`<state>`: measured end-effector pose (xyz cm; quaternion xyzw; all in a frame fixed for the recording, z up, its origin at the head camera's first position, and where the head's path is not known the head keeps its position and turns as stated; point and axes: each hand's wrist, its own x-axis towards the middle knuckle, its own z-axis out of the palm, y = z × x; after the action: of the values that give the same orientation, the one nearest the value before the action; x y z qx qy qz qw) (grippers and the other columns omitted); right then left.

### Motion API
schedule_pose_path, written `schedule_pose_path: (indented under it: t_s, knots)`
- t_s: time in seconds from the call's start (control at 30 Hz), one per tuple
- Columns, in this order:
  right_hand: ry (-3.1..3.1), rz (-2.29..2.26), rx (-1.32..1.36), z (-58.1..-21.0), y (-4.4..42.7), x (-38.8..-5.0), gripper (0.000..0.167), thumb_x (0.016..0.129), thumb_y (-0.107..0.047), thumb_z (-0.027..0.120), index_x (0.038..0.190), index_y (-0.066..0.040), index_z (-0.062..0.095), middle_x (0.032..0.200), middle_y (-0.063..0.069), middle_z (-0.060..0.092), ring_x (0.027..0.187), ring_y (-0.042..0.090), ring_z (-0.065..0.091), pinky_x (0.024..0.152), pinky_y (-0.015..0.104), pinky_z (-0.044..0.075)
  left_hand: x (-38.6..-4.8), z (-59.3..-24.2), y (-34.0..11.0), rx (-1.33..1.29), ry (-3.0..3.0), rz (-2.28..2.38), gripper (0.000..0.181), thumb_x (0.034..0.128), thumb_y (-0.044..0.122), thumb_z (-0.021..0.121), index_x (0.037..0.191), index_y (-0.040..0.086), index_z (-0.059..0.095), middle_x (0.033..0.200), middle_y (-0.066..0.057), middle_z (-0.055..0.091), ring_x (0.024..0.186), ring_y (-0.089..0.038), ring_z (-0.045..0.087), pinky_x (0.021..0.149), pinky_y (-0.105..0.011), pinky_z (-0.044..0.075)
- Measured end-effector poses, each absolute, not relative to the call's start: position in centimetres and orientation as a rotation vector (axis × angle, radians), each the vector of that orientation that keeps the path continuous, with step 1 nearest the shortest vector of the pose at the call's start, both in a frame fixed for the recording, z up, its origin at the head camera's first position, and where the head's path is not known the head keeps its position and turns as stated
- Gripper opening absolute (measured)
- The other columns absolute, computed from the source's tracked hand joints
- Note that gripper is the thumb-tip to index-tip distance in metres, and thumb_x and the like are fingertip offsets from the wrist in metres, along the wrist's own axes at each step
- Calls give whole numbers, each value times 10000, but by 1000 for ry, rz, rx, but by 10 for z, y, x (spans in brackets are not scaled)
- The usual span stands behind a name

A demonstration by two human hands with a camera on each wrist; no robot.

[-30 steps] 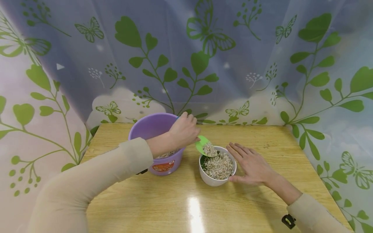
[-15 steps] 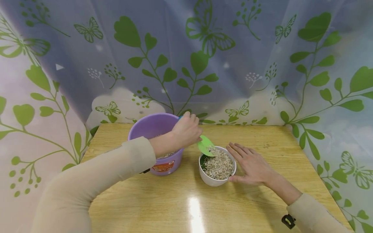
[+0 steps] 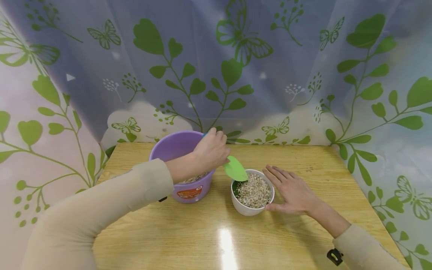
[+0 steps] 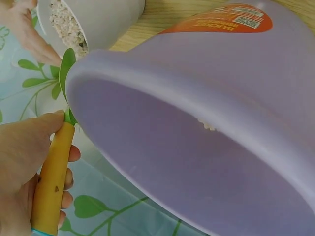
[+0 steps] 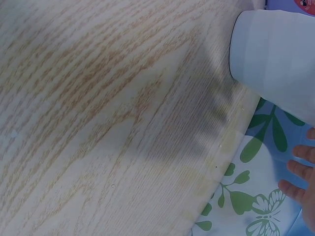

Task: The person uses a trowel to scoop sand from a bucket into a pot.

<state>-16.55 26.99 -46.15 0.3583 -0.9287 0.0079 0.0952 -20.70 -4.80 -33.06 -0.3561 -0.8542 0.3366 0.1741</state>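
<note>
My left hand [image 3: 212, 150] grips a small garden trowel [image 3: 236, 169] by its yellow handle [image 4: 52, 182]. The green blade is tilted over the left rim of a white pot [image 3: 248, 210], and no grains show on it. Pale, gravel-like grains [image 3: 254, 192] heap up inside the pot, with a dark green patch at the left inner wall. At the pot's right side, my right hand [image 3: 293, 192] has its fingers extended and its thumb at the rim. Left of the pot stands a purple bucket [image 3: 175, 144] holding more of the grains, partly hidden by my left forearm.
Everything stands on a wooden table [image 3: 175, 236]. Behind it and along both sides hangs a curtain [image 3: 202, 56] printed with green leaves and butterflies. An orange label [image 4: 221, 20] is stuck on the bucket's outer wall.
The grains on the trowel blade have slid off into the pot. The blade has turned over, and my left hand has shifted slightly left. The right hand has stayed by the pot.
</note>
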Motion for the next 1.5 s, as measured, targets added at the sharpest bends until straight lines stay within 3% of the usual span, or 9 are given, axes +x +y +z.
schedule_pose_path:
  t_s: [0.3,0.6,0.8,1.1,1.3,1.5]
  knots:
    - [-2743,21,1060,-463,270,-166,1152,826,-819,639,1624,-39,352,1664,204,423,1483,434,486,1115,614,483,-204,-326,-56,-1023,-2380,965,483,1023,656,525,809,245,659,846,53,630,729,-146,368,744,-279,419]
    - [-2744,26,1061,-462,270,-166,1154,825,-822,638,1625,-41,350,1664,203,425,1486,433,484,1113,616,485,-204,-325,-64,-1031,-2353,938,484,1013,649,553,772,235,629,822,48,585,726,-140,368,713,-288,338]
    - [-2748,29,1058,-461,270,-166,1150,823,-810,653,1627,-45,350,1670,196,418,1489,425,482,1116,610,484,-205,-325,-69,-1058,-2361,887,481,1016,634,560,770,227,627,814,43,573,733,-142,380,741,-290,390]
    - [-2756,33,1055,-460,270,-166,1151,822,-810,652,1628,-47,350,1667,198,422,1497,422,474,1122,610,480,-207,-326,-82,-1079,-2469,720,425,1044,593,545,1009,222,749,985,-21,701,936,-197,617,895,-378,515]
    - [-2764,42,1054,-459,269,-165,1139,824,-791,668,1629,-50,351,1670,193,420,1505,417,466,1133,611,470,-208,-328,-92,-1051,-2503,662,444,1044,607,535,1229,263,747,1094,-54,742,1018,-220,674,888,-377,538]
    - [-2762,41,1057,-460,269,-165,1141,828,-807,651,1627,-49,354,1666,197,424,1500,420,471,1130,611,472,-207,-328,-100,-1030,-2657,596,508,1070,601,478,1352,241,700,1270,-116,720,1181,-274,670,1010,-442,545]
